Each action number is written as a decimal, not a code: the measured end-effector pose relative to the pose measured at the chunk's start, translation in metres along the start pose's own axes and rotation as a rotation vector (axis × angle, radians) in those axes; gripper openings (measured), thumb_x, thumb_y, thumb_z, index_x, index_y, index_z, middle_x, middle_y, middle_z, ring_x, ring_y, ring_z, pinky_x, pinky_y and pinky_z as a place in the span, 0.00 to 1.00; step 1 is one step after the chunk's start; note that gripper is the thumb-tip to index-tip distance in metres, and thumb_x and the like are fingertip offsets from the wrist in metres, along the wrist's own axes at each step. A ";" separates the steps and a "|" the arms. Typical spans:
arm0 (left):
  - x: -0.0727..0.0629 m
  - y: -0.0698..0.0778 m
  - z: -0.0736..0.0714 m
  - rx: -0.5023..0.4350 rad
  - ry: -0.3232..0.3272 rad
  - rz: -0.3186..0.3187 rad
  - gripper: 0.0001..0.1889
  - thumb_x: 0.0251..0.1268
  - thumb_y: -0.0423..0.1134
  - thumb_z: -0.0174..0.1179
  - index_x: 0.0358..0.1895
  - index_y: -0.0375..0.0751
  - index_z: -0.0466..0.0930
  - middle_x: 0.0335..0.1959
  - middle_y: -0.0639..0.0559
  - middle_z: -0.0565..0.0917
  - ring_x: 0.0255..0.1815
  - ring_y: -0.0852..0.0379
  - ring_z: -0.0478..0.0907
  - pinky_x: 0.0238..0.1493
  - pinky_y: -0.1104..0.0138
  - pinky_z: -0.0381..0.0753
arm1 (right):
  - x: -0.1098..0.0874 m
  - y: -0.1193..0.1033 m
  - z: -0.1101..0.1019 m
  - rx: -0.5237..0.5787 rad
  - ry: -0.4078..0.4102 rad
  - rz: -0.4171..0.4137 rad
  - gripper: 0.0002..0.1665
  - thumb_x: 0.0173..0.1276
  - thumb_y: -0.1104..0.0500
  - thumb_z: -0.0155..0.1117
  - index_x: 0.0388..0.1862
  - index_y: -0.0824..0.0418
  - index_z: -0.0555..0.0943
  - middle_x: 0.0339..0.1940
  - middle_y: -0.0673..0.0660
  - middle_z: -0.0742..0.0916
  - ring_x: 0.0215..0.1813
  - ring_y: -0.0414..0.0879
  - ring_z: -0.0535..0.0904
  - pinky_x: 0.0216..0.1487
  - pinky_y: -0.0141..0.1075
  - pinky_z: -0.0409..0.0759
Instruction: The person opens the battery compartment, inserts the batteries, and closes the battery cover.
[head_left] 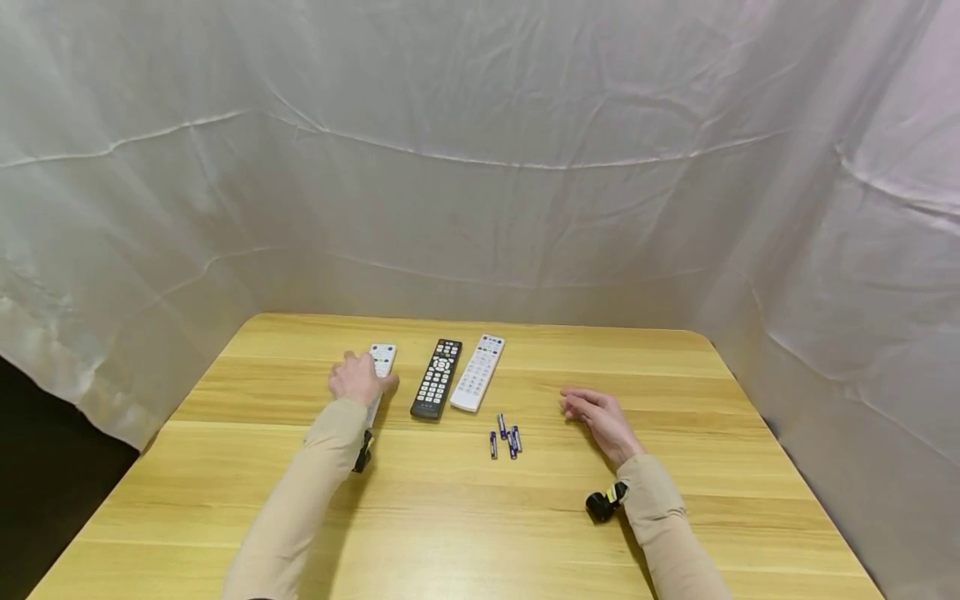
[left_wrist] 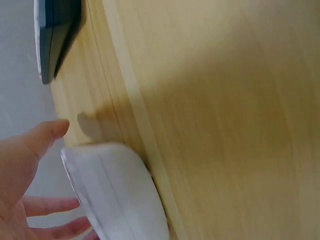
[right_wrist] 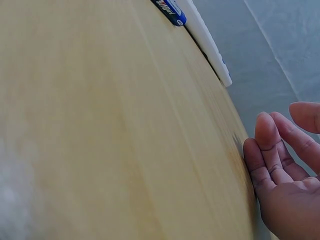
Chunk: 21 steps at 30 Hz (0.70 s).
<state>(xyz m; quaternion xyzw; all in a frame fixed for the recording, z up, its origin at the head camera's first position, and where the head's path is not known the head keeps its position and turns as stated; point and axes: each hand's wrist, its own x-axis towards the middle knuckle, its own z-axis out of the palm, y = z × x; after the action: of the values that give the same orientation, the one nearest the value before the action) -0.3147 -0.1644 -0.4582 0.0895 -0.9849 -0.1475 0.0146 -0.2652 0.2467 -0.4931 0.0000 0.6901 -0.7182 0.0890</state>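
A white cloth backdrop [head_left: 480,167] hangs around a wooden table [head_left: 450,517], on which three remotes lie side by side near the far edge. The left hand [head_left: 358,379] rests on the leftmost one, a small white remote [head_left: 382,360], covering its near end; from the left wrist view the thumb and fingers lie around its body, though whether they grip it firmly cannot be told. Just to its right lies a black remote [head_left: 437,378], and beside that a longer white remote [head_left: 477,372]. The right hand [head_left: 600,415] rests flat on the table with relaxed fingers, holding nothing, well apart from the remotes. Between the hands, nearer the right one, lie several small batteries [head_left: 506,435].
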 end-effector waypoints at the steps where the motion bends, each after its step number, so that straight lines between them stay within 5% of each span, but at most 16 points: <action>1: 0.000 0.002 0.001 0.009 0.010 0.016 0.35 0.61 0.60 0.66 0.55 0.29 0.77 0.54 0.28 0.76 0.52 0.30 0.76 0.56 0.43 0.81 | 0.000 0.000 0.000 -0.002 0.002 0.000 0.29 0.78 0.63 0.56 0.68 0.82 0.66 0.41 0.50 0.88 0.38 0.35 0.82 0.47 0.25 0.85; 11: -0.003 0.034 0.008 0.013 0.075 0.152 0.33 0.68 0.59 0.60 0.56 0.28 0.79 0.60 0.27 0.77 0.60 0.29 0.74 0.64 0.43 0.79 | 0.000 0.000 0.000 -0.021 0.020 -0.001 0.28 0.78 0.63 0.56 0.68 0.81 0.68 0.41 0.49 0.88 0.38 0.35 0.82 0.47 0.25 0.84; 21: -0.008 0.068 0.019 -0.071 0.057 0.182 0.32 0.66 0.60 0.64 0.52 0.30 0.81 0.52 0.31 0.81 0.53 0.33 0.80 0.48 0.46 0.88 | 0.001 0.002 0.001 -0.013 0.019 -0.011 0.27 0.76 0.63 0.58 0.66 0.81 0.69 0.41 0.49 0.89 0.38 0.35 0.83 0.45 0.24 0.85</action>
<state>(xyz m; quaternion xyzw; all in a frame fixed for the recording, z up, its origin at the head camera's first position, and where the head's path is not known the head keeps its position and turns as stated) -0.3197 -0.0931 -0.4564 0.0031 -0.9823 -0.1777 0.0591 -0.2661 0.2457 -0.4951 0.0025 0.6955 -0.7142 0.0786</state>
